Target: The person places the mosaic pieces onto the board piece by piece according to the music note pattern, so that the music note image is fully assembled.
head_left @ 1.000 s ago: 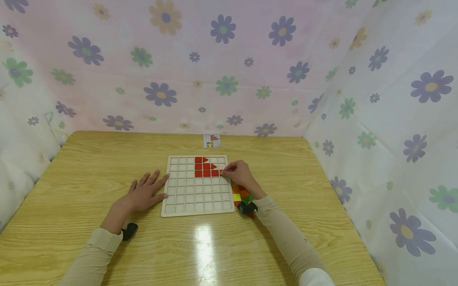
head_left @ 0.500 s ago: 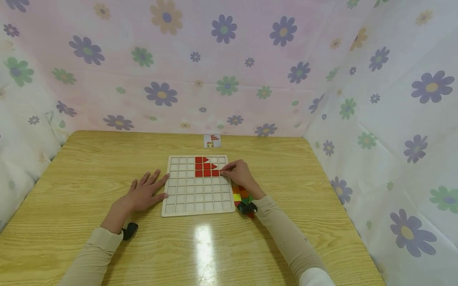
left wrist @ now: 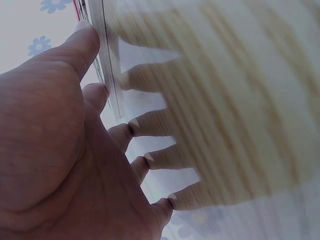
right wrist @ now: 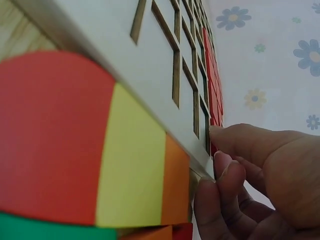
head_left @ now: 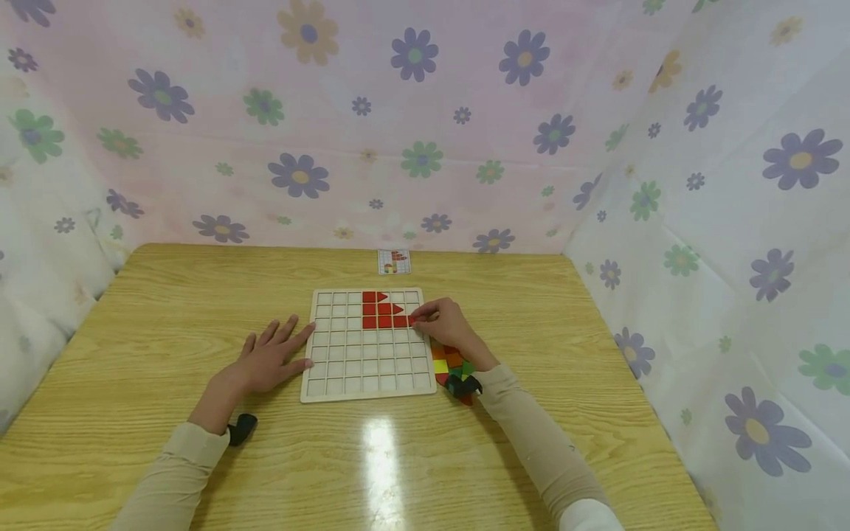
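Note:
A pale wooden grid board (head_left: 361, 355) lies on the table. Several red squares and triangles (head_left: 377, 310) form three stepped rows in its upper right part. My left hand (head_left: 268, 360) rests spread beside the board, fingertips at its left edge; the left wrist view shows the same hand (left wrist: 55, 135) with thumb against the board's side. Over the right end of the third red row, my right hand (head_left: 448, 328) pinches a small red piece (head_left: 411, 321), mostly hidden by the thumb and fingers. In the right wrist view, the thumb (right wrist: 240, 140) presses at this row's end.
Beside the board's right edge, under my right wrist, lies a pile of loose coloured pieces, including a yellow one (head_left: 440, 366) and an orange one (head_left: 454, 358). A small printed pattern card (head_left: 395, 262) lies behind the board. Flowered cloth (head_left: 418, 118) surrounds the table.
My right hand has shifted very slightly to the right at the end of the third row, showing a little more of the red piece. The left hand stays still.

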Demonstrator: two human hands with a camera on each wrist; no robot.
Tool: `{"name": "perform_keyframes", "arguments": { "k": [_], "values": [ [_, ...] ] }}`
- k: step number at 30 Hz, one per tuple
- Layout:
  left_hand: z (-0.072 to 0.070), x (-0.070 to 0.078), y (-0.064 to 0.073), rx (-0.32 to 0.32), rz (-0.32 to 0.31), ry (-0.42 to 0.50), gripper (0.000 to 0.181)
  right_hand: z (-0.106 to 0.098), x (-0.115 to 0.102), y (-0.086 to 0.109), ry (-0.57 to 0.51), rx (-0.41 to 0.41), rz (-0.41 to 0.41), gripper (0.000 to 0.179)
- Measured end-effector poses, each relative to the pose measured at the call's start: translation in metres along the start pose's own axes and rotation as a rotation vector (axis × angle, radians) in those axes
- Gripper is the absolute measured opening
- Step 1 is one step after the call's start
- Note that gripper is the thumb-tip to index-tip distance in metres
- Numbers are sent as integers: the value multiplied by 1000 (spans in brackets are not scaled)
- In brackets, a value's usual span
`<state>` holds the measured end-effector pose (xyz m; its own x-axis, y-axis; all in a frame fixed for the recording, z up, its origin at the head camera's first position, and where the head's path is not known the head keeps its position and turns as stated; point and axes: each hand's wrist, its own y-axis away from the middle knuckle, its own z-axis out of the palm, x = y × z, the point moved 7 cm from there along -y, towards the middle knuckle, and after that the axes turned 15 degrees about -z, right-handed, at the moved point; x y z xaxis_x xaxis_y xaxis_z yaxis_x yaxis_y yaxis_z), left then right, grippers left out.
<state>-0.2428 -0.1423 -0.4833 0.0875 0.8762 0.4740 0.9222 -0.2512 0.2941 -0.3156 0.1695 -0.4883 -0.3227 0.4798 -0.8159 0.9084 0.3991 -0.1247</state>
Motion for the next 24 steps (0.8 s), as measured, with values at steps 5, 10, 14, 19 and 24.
{"name": "perform_keyframes", "arguments": {
  "k": [5, 10, 14, 19, 24],
  "values": [
    [0, 0, 0, 3, 2, -3, 71, -1, -3, 2, 20, 19, -33, 16],
    [0, 0, -1, 6, 4, -4, 71, -6, -6, 7, 43, 41, -82, 16],
    [0, 1, -1, 7, 2, -6, 71, -12, -7, 14, 34, 32, -93, 18],
    [0, 1, 0, 6, -1, -11, 71, -20, -7, 25, 53, -52, -85, 21],
    [-1, 2, 2, 1, 0, -6, 70, -32, -8, 36, 125, -135, -12, 27]
  ]
}}
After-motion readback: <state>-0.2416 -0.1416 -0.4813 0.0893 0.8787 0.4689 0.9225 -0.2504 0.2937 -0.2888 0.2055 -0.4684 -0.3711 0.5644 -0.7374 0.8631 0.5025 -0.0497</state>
